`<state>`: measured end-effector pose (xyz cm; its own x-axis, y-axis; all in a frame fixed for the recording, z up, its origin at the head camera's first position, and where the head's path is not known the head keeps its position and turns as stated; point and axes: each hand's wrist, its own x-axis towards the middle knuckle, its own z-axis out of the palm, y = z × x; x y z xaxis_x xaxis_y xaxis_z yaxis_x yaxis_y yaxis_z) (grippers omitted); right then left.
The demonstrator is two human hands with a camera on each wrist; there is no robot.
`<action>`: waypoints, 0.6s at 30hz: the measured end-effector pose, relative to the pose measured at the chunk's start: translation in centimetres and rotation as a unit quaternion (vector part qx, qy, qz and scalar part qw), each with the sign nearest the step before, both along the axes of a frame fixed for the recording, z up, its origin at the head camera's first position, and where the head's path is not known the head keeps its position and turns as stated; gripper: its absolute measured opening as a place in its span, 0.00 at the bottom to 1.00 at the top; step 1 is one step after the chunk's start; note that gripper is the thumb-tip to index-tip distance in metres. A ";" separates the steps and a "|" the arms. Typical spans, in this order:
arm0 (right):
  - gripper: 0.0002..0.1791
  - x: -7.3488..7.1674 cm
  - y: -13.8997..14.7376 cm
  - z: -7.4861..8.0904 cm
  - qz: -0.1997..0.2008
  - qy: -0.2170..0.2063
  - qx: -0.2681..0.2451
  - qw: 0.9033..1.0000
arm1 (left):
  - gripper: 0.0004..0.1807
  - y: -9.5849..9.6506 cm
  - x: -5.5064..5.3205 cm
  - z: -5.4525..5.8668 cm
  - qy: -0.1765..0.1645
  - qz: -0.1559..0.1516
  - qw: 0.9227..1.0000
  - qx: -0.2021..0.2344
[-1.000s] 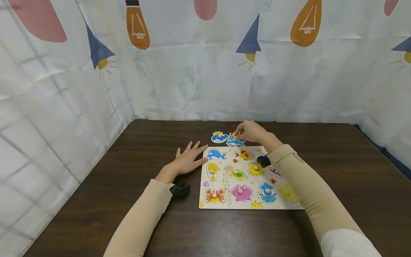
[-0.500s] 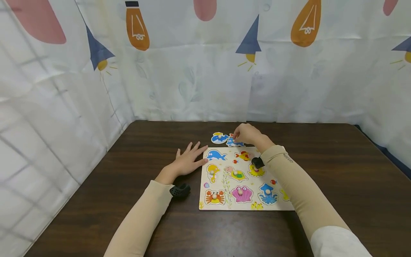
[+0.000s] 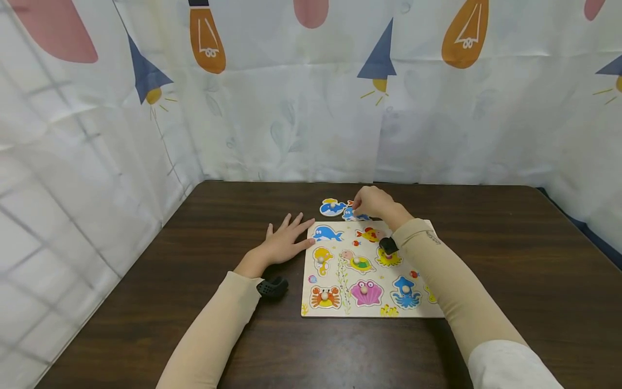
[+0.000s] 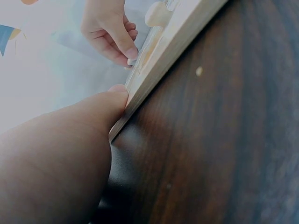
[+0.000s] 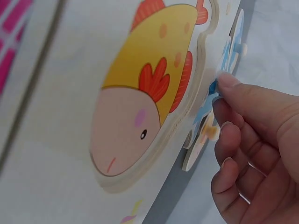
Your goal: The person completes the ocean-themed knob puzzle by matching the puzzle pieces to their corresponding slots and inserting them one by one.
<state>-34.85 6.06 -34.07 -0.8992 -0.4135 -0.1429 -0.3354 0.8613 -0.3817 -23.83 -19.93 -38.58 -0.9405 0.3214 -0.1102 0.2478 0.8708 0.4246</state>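
Note:
Beyond the far edge of the wooden puzzle board point(image 3: 384, 278), my right hand point(image 3: 376, 203) pinches the small knob of a blue dolphin puzzle piece point(image 3: 349, 214). In the right wrist view, thumb and index finger meet at the blue piece point(image 5: 204, 109). A blue whale piece point(image 3: 332, 208) lies beside it on the left, and a mostly hidden fish piece point(image 5: 198, 147) is close by. My left hand point(image 3: 282, 246) lies flat at the board's left edge with its fingers spread, the thumb touching the edge. The board's dolphin hollow point(image 3: 328, 233) and fish hollow point(image 3: 370, 234) hold no piece.
Knobbed pieces sit in the board: a seahorse point(image 3: 322, 261), a turtle point(image 3: 358, 262), a crab point(image 3: 325, 297), a pink shell point(image 3: 366, 292) and a squid point(image 3: 405, 292). My right forearm covers the board's right side. A printed curtain point(image 3: 301, 135) hangs behind the dark table point(image 3: 233, 216).
My right hand has moved slightly left and down, from above the pieces onto the dolphin piece, and the forearm has shifted left. The left hand has stayed in place.

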 end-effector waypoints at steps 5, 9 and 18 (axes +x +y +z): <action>0.09 0.0 0.1 0.1 0.001 0.003 0.002 1.000 | 0.38 0.0 0.0 0.0 0.000 -0.001 1.000 0.001; 0.09 -0.1 0.2 0.3 0.003 0.010 0.003 1.000 | 0.38 0.0 0.0 0.1 -0.003 0.000 1.000 0.002; 0.09 -0.1 0.1 0.2 0.007 0.002 0.017 1.000 | 0.38 0.0 -0.1 0.1 -0.007 0.001 1.000 0.000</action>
